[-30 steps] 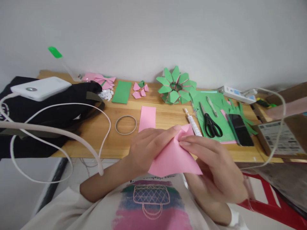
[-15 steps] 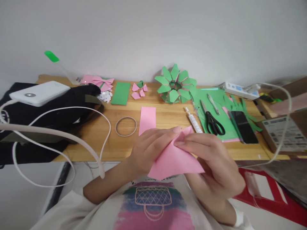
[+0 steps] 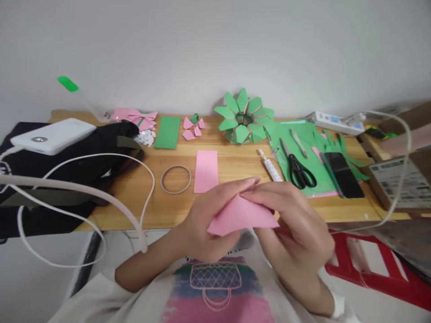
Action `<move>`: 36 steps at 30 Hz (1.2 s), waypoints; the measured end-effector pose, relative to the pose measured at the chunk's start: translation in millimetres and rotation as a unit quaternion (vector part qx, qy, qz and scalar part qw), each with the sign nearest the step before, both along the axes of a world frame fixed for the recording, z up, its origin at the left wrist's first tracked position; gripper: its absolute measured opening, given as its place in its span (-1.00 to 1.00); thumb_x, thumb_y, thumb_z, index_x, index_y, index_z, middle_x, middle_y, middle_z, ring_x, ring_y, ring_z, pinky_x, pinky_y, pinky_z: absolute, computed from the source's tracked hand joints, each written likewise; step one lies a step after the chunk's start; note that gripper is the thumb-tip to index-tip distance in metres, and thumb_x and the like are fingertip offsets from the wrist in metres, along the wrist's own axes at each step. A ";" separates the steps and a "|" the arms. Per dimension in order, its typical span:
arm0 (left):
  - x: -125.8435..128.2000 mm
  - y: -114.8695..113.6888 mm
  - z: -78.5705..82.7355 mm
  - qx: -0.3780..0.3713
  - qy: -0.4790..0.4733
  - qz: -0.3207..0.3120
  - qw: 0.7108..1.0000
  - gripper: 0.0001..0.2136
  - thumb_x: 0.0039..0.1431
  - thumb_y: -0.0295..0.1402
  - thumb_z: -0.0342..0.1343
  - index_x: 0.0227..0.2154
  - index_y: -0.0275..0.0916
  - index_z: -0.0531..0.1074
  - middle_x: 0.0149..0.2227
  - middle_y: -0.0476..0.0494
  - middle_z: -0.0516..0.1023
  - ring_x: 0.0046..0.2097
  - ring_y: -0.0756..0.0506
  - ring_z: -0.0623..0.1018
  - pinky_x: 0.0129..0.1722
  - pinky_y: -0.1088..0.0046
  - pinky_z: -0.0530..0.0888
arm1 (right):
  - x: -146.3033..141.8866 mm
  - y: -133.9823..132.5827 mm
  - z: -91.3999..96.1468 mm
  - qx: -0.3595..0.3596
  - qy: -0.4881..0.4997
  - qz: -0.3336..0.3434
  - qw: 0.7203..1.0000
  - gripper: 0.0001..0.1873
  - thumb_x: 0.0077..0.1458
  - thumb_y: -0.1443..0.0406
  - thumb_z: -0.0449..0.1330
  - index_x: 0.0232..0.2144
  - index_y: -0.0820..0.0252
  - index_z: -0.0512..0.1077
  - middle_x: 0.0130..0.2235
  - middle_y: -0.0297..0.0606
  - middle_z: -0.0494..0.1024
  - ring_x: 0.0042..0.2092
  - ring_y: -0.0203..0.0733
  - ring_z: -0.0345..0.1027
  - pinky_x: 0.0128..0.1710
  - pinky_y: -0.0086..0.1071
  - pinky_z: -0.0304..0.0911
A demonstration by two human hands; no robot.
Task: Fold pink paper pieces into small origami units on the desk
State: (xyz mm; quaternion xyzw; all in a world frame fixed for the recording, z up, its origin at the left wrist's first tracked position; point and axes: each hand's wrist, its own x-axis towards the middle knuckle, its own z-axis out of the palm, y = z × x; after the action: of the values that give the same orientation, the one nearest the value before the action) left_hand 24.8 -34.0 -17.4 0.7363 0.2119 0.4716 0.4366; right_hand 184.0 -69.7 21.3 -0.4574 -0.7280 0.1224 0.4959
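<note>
Our left hand (image 3: 207, 220) and right hand (image 3: 298, 220) cup a pink paper (image 3: 244, 216) between them, fingertips close together and pinching its far edge; what the thumbs do underneath we cannot tell. The paper is held on our side of the glue tube (image 3: 270, 166), its near edge bowed and free. If our fingers press unevenly, we judge that a crease could come out crooked, and if the hands pull against each other, the paper might tear or buckle at the pinch. The right knuckles are near the tube, so a careless shift could knock it. Left of the tube lie a flat pink sheet (image 3: 206, 170) and, farther left, a thin ring (image 3: 175, 193). Just right of the tube are the scissors (image 3: 294, 159), whose handles a swinging wrist might catch. Beyond the tube and a little left, a green paper flower (image 3: 241, 133) sits near the wall (image 3: 161, 54); a bump to the table (image 3: 232, 157) could jolt it out of shape
</note>
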 end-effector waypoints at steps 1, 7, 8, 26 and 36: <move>-1.6 -0.4 3.2 -0.059 -0.020 -0.033 0.997 -0.43 0.19 -0.37 0.17 0.26 -0.12 0.20 0.26 -0.17 0.34 0.24 -0.22 0.38 0.23 0.20 0.36 | -0.1 0.5 -0.3 -0.003 -0.009 -0.004 1.000 -0.77 0.11 0.50 0.18 -0.17 0.27 0.49 -0.20 -0.25 0.54 -0.15 -0.29 0.43 -0.16 -0.42 0.37; -1.3 0.0 9.3 -0.312 -0.181 -0.112 0.926 -0.53 0.30 0.03 -0.09 0.03 -0.15 0.49 0.13 -0.14 0.49 0.18 -0.28 0.43 0.19 0.15 0.38 | -4.6 1.4 -1.5 0.024 -0.089 -0.054 0.994 -0.72 0.08 0.53 0.19 -0.13 0.27 0.43 -0.29 -0.33 0.59 -0.30 -0.35 0.41 -0.25 -0.47 0.36; 0.4 0.0 7.9 -0.328 -0.198 -0.101 0.918 -0.59 0.32 -0.03 -0.06 0.00 -0.15 0.52 0.09 -0.14 0.53 0.15 -0.25 0.47 0.17 0.18 0.39 | -5.4 0.7 -1.4 0.026 -0.105 -0.067 0.992 -0.71 0.09 0.52 0.19 -0.11 0.27 0.42 -0.29 -0.33 0.59 -0.32 -0.34 0.41 -0.27 -0.46 0.35; -2.9 7.9 20.4 -0.341 -0.086 -0.034 0.936 -0.85 0.23 -0.37 0.17 -0.18 -0.12 0.58 -0.09 -0.08 0.63 0.00 -0.11 0.57 0.03 0.39 0.46 | -1.7 -1.5 1.0 -0.003 -0.191 -0.118 0.975 -0.68 0.17 0.42 0.17 -0.02 0.15 0.37 -0.37 -0.40 0.61 -0.48 -0.33 0.36 -0.49 -0.41 0.24; 4.1 8.9 13.2 -0.367 -0.107 0.013 0.924 -0.93 0.22 -0.36 0.17 -0.29 -0.17 0.55 -0.24 -0.04 0.62 -0.20 -0.03 0.57 -0.22 0.50 0.48 | -4.9 1.7 4.0 -0.005 -0.195 -0.133 0.972 -0.81 0.17 0.37 0.18 -0.13 0.19 0.43 -0.41 -0.36 0.59 -0.45 -0.28 0.36 -0.45 -0.36 0.22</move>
State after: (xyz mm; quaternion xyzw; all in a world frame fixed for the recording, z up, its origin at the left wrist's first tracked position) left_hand 28.9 -25.2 -4.2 0.4667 0.3316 0.4423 0.6904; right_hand 179.1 -67.9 25.3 -0.5680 -0.7424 -0.0324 0.3537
